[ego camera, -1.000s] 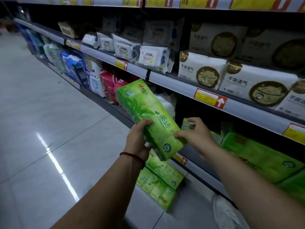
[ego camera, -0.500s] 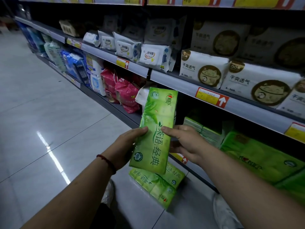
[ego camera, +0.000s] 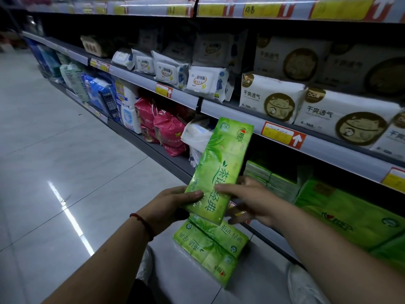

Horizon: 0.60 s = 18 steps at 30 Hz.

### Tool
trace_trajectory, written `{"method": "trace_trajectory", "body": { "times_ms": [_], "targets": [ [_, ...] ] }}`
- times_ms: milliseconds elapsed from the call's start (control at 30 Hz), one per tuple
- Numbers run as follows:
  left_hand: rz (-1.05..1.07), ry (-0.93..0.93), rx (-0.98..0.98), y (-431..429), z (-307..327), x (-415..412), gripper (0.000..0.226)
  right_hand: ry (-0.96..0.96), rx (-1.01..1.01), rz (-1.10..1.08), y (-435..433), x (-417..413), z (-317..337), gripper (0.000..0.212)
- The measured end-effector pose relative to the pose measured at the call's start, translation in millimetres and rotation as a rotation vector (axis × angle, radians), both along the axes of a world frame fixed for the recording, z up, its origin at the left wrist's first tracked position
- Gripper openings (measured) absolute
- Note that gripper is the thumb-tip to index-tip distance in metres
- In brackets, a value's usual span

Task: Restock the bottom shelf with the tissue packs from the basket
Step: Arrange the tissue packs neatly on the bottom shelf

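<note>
A long green tissue pack (ego camera: 221, 163) stands tilted in front of the bottom shelf (ego camera: 153, 151), its far end toward the shelf opening. My left hand (ego camera: 173, 205) grips its near left edge, thumb on top. My right hand (ego camera: 247, 198) holds the near right edge, thumb on its face and fingers underneath. More green tissue packs (ego camera: 210, 246) lie stacked on the floor below my hands. Green packs (ego camera: 341, 216) sit on the bottom shelf at the right, with smaller ones (ego camera: 269, 178) behind. No basket is in view.
Pink bags (ego camera: 168, 132) and a white bag (ego camera: 197, 132) fill the bottom shelf left of the gap. White packs (ego camera: 269, 99) line the shelf above, whose edge overhangs. My white shoes (ego camera: 304, 286) rest on the tiled floor (ego camera: 54, 150).
The pack has tilted from pointing up-left to nearly upright and now leans right toward the shelf gap. Both hands stayed on its near end.
</note>
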State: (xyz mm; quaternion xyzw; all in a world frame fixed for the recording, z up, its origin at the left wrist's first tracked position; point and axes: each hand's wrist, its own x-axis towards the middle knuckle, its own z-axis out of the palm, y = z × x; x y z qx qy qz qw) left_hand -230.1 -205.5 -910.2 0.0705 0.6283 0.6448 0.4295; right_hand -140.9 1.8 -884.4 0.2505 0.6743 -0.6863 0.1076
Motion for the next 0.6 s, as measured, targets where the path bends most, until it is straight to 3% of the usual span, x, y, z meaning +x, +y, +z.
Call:
{"method": "trace_trajectory", "body": {
  "times_ms": [100,167,367,600],
  "targets": [
    [-0.084,-0.008,-0.032,3.1,-11.6,-4.4,0.046,-0.082,-0.011,0.066,-6.1,3.6,-14.3,0.048],
    [-0.116,-0.038,-0.053,6.9,-19.6,-7.2,0.043,-0.132,-0.032,0.037,-7.9,3.7,-24.9,0.049],
    [-0.142,-0.117,-0.105,33.1,-36.8,-15.8,0.044,-0.203,-0.201,-0.057,8.4,8.1,-49.7,0.031],
    [-0.011,-0.116,-0.024,111.2,-53.2,-9.8,0.031,-0.179,-0.181,-0.304,54.9,2.8,-66.1,0.054]
  ]
}}
